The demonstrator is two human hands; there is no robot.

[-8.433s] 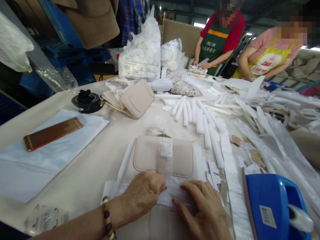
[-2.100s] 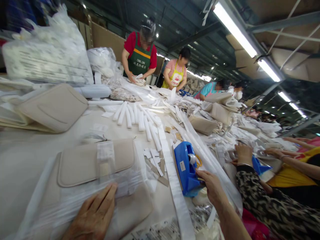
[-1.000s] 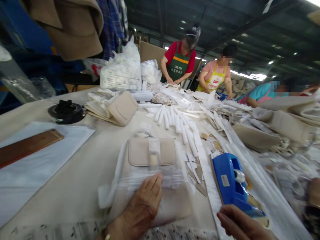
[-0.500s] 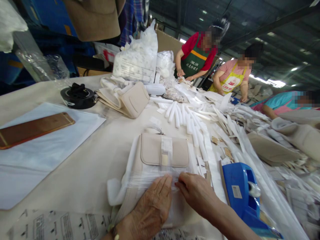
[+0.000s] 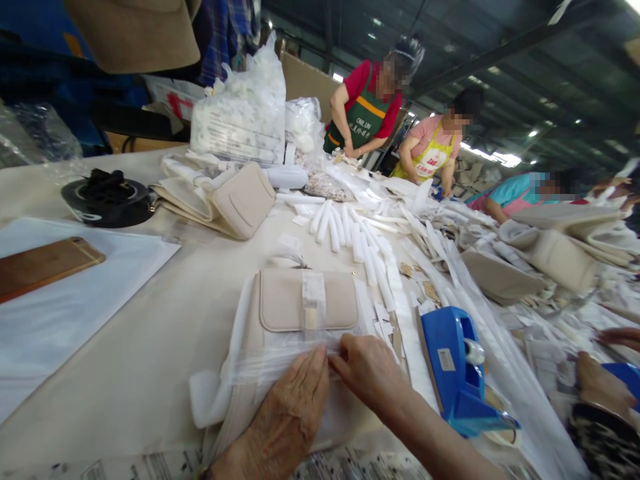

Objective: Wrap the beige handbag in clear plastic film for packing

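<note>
Matt beige purse [image 5: 285,308], glossy plastic wrap [image 5: 280,357]

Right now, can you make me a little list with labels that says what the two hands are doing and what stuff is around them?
Left hand: flat on the clear wrap over the beige bag
Right hand: fingertips on the same wrap, next to the left fingertips; grip unclear
Bag: lying flat, pale strip over its flap
Right side: blue tape dispenser
Left side: phone on a white sheet
Farther back: white rolls, second bag, people in aprons working
</note>
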